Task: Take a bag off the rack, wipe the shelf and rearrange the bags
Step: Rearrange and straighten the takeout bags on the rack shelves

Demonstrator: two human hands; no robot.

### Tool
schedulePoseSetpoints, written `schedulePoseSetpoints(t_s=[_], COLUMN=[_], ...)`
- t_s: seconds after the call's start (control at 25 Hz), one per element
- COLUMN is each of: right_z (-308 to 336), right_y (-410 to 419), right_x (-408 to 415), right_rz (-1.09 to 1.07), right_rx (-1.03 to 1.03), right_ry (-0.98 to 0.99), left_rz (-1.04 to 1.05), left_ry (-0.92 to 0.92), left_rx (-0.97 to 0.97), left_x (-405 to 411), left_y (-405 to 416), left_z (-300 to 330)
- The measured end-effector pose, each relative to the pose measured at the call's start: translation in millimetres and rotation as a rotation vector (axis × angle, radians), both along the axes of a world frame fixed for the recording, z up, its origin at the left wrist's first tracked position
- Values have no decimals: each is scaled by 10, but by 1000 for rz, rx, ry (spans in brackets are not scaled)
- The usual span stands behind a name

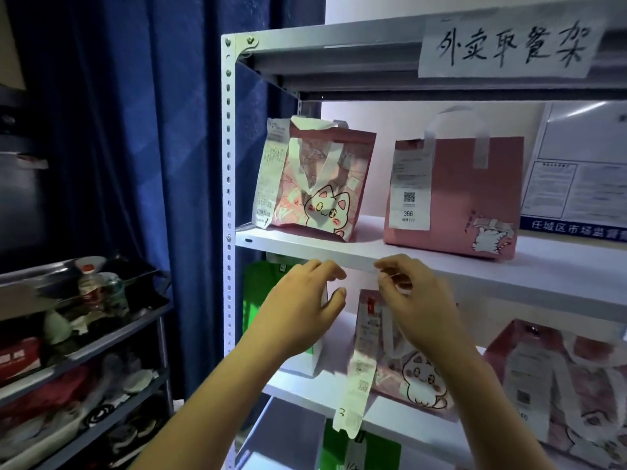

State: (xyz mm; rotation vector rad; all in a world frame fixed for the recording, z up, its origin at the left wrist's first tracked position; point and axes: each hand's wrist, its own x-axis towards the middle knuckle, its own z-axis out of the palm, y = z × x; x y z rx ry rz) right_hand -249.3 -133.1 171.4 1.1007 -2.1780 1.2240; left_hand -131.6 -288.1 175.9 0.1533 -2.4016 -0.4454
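Note:
A white metal rack (305,247) fills the right half of the view. Its upper shelf carries a pink cat bag (325,198) with a long receipt and a plain pink bag (461,201) labelled 366. On the shelf below stand a green bag (261,290), a second pink cat bag (417,371) with a receipt hanging over the edge, and another pink bag (576,374). My left hand (298,310) hovers loosely curved in front of the green bag's white side. My right hand (410,300) has curled fingers at the top of the second cat bag's white handles.
A handwritten paper sign (509,45) hangs on the top shelf. A printed notice (576,184) leans at the back right. Blue curtains (152,164) hang left of the rack. A cluttered grey trolley (84,334) with bottles and cloths stands at the far left.

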Motion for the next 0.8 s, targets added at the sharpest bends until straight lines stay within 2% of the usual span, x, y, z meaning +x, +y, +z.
schedulePoseSetpoints(t_s=[0.28,0.6,0.8], right_z=[212,330,328], right_y=[162,826,1079], right_x=[-610,-1362,-1600], right_rz=[-50,-353,-541], right_rx=[-85,-154,-113], right_ry=[3,50,-50], left_rz=[-63,-131,-70], left_ry=[26,30,-7], left_rx=[12,240,359], left_x=[-622,-1410,-1823], left_y=[62,325,349], left_z=[165,360,545])
